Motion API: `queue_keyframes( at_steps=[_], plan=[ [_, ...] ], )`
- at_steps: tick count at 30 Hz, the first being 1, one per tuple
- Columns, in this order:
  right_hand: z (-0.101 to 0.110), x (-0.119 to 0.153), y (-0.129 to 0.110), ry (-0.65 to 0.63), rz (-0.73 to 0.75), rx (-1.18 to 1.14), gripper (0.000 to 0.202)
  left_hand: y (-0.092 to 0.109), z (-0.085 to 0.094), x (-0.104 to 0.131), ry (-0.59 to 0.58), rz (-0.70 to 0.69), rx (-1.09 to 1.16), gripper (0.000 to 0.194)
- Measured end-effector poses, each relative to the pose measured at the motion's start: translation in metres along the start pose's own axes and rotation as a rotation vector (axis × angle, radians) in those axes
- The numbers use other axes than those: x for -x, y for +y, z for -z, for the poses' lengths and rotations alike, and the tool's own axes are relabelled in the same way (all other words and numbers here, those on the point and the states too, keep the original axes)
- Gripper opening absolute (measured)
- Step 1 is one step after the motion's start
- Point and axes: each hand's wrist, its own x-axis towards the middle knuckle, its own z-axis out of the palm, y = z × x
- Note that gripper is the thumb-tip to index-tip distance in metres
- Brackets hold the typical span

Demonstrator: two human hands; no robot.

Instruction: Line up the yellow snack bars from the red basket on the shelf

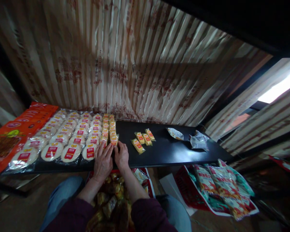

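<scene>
Small yellow wrapped snack packets (105, 125) stand in two narrow rows on a black shelf. My left hand (103, 163) rests at the front of these rows, its fingers stretched forward, fingertips touching the left row. My right hand (121, 157) is close beside it, thumb and fingers bent at the front snack packet (114, 140) of the right row. To the left lie several rows of round white rice crackers (71, 152) in clear wrappers with red labels. Several loose yellow packets (138, 145) lie to the right of my hands.
An orange snack bag display (7, 141) is at the shelf's left end. Two silvery packets (175, 133) (198, 142) lie farther right. Below, a basket of gold-brown wrapped pieces (110, 206) sits between my knees. A red basket (187, 190) holds snack bags (222, 183). Striped sheeting (135, 64) hangs behind.
</scene>
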Motion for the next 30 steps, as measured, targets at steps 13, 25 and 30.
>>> queue_keyframes(
  at_steps=[13, 25, 30],
  plan=[
    [-0.001, -0.006, 0.002, -0.003, 0.023, -0.05, 0.03, 0.002, 0.002, 0.0, -0.038, 0.034, 0.0, 0.043],
    [0.002, -0.011, 0.005, 0.013, -0.048, -0.242, 0.041, 0.004, 0.002, -0.001, -0.022, 0.064, -0.064, 0.042],
    [-0.002, -0.022, 0.0, -0.012, -0.198, -0.345, 0.052, 0.004, 0.0, -0.002, -0.005, 0.049, -0.101, 0.04]
  ],
)
